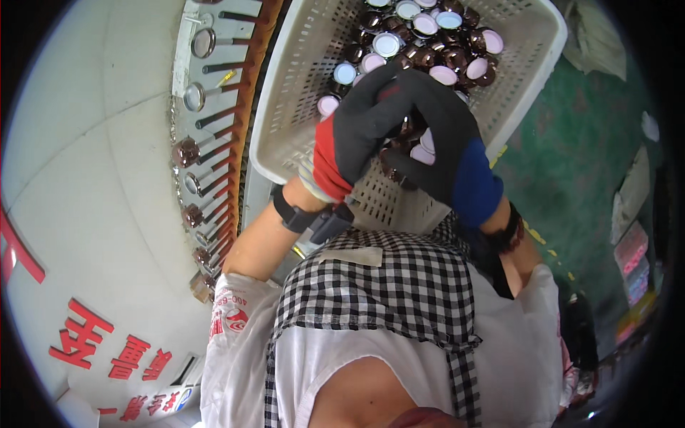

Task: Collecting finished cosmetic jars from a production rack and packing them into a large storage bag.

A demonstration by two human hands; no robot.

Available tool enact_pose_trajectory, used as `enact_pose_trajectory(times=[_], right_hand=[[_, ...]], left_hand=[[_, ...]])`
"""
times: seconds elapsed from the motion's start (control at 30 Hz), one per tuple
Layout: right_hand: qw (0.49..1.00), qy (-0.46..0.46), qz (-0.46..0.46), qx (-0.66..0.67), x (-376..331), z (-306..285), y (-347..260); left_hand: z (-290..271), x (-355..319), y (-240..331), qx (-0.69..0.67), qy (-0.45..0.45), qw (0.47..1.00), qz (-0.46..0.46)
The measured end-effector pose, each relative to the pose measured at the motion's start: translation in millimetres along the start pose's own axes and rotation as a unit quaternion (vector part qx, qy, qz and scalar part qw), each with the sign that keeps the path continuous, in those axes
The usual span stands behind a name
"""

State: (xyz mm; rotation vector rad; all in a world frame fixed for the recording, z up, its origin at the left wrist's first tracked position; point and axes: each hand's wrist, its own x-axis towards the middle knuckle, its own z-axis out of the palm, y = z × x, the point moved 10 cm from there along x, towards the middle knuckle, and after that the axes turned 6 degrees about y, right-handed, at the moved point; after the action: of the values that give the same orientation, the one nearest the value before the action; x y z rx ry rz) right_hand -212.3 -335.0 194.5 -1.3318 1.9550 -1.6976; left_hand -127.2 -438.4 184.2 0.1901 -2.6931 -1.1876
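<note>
Both my hands are in dark gloves above a basket of small round brown shiny pieces, several with pale white or pink discs on top. My left hand, with a red cuff, has its fingers curled inward; what they hold, if anything, is hidden. The fingers of my right hand, with a blue cuff, arch over and meet the left fingertips. Its thumb stands well apart below, leaving a wide gap. Through that gap more brown pieces and a pale disc show in the basket.
The slotted white plastic basket stands in front of me. Along its left side runs a curved row of rods, some tipped with metal or brown round pieces. A green floor lies to the right, with a pale bag at the far right.
</note>
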Motion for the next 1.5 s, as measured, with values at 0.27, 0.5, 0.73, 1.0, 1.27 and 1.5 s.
enact_pose_trajectory(times=[0.27, 0.5, 0.73, 1.0, 1.27, 1.5], right_hand=[[0.965, -0.019, 0.153, 0.214, 11.8, -18.1, 33.5], [0.931, -0.05, 0.097, 0.348, 26.3, -2.7, 8.6], [0.941, -0.009, 0.135, 0.309, 21.8, -11.7, 19.8], [0.996, -0.015, 0.089, -0.004, 19.0, -26.1, 7.9], [0.993, -0.065, -0.01, -0.093, 26.3, -9.1, -16.6], [0.989, -0.049, -0.039, -0.133, 30.3, -20.8, -25.6]], left_hand=[[-181.3, 11.8, -38.9, 0.104, 0.319, 0.927, -0.168], [-294.2, -15.3, -213.9, 0.129, 0.138, 0.936, -0.298], [-222.1, -29.5, -106.8, 0.402, 0.143, 0.895, -0.13], [-149.0, -4.8, -14.9, 0.285, 0.102, 0.953, 0.011], [-290.9, 51.3, -129.3, 0.203, 0.194, 0.92, -0.274], [-76.4, 18.6, 0.2, 0.287, -0.046, 0.956, 0.03]])
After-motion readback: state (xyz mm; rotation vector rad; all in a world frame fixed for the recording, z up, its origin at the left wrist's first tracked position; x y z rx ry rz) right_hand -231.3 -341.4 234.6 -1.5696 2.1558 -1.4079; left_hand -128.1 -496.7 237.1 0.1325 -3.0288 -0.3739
